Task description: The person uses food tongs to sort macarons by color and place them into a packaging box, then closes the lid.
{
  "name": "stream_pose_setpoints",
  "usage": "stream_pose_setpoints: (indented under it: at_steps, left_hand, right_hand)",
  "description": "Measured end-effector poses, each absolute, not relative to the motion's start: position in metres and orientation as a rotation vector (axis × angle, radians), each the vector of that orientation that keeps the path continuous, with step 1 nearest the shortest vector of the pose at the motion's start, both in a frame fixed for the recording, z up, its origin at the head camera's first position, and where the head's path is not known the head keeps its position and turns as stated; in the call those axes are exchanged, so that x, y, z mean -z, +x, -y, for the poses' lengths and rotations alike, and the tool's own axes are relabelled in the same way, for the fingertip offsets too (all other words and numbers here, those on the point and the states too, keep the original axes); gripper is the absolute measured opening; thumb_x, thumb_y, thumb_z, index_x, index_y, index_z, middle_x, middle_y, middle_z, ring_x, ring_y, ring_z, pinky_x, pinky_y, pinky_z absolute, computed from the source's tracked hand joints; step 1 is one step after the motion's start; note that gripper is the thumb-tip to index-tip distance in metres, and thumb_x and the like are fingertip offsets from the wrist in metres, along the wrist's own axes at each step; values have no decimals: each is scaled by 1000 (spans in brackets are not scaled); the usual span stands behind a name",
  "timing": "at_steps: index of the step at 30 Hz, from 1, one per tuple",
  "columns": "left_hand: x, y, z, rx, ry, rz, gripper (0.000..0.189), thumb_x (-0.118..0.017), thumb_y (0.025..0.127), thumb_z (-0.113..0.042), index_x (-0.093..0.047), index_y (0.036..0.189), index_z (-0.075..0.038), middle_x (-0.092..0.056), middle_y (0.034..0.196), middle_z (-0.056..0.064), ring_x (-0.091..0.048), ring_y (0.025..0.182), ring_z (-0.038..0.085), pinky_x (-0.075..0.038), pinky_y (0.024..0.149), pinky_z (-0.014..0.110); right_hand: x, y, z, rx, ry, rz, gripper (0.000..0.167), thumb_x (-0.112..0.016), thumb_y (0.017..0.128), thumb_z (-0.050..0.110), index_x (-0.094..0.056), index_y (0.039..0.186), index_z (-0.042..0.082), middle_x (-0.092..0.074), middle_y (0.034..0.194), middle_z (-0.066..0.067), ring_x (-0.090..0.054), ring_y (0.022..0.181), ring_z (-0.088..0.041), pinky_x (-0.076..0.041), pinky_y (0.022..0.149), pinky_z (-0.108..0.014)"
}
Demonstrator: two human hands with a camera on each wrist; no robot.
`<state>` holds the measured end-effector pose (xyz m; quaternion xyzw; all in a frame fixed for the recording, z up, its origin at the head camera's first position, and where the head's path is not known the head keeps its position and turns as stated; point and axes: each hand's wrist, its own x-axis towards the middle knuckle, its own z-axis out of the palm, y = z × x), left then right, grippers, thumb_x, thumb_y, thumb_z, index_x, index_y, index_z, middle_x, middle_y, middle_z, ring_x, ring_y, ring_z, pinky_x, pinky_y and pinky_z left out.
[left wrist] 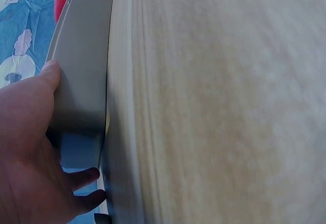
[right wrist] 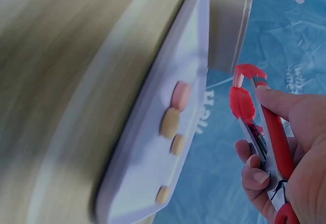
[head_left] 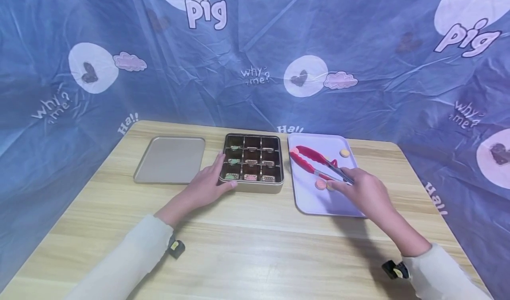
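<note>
My right hand (head_left: 368,191) grips a pair of tongs (head_left: 318,172) with red scalloped tips and metal arms, over the lilac tray's left part. Between the tips is a small pink macaron (head_left: 294,151). On the tray (head_left: 311,202) lie a pink macaron (right wrist: 181,95) and several yellowish ones (right wrist: 170,122). My left hand (head_left: 207,182) rests against the left front corner of a square tin (head_left: 255,187), thumb at its front rim and fingers along its left side. Inside the tin, a brown divided insert holds green pieces (head_left: 233,176) in the left column and a pink one (head_left: 250,177) in the front middle compartment.
A flat beige lid (head_left: 169,160) lies left of the tin. The lilac tray stands just right of the tin on the wooden table (head_left: 239,242). A blue printed cloth (head_left: 247,39) hangs behind the table and along both sides.
</note>
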<state>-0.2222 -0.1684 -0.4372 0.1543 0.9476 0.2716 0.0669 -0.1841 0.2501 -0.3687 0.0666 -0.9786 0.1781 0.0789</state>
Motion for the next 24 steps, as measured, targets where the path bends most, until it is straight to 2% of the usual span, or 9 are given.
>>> stream_pose_setpoints:
  at_steps: [3, 5, 12, 18, 24]
  left_hand:
    - [437, -222, 168, -819, 467, -2857, 105, -46, 93, -74, 7, 163, -17, 1, 171, 10, -25, 151, 40, -22, 124, 56]
    - [437, -222, 168, -819, 467, -2856, 105, -46, 93, -74, 7, 163, -17, 1, 171, 10, -25, 151, 40, -22, 124, 55]
    - [437, -222, 168, -806, 476, -2858, 106, -43, 91, -77, 7, 163, -17, 1, 171, 10, -24, 152, 40, -22, 124, 56]
    - [435, -221, 168, -790, 477, -2857, 102, -42, 95, -73, 6, 163, -15, 3, 171, 10, -23, 152, 40, -20, 124, 56]
    - [434, -220, 168, -812, 496, -2843, 92, -33, 100, -68, 7, 163, -14, 9, 170, 7, -21, 152, 40, -17, 124, 57]
  right_hand:
    - [365, -185, -242, -548, 230, 2920, 75, -81, 79, 56, -69, 128, 1, -73, 102, -20, -62, 81, -30, -41, 60, -33]
    - [364, -186, -236, -565, 250, 2915, 74, -81, 78, 58, -70, 127, 4, -73, 98, -16, -60, 78, -28, -41, 60, -33]
    - [363, -194, -212, -597, 330, 2902, 56, -82, 84, 37, -69, 128, 4, -73, 96, -13, -55, 69, -21, -39, 57, -30]
    - [367, -201, -193, -580, 411, 2860, 49, -82, 85, 37, -73, 122, 7, -72, 91, -9, -58, 74, -24, -44, 58, -34]
    - [371, -204, -181, -582, 424, 2874, 50, -82, 84, 38, -73, 122, 7, -75, 96, -11, -59, 76, -24, -47, 58, -38]
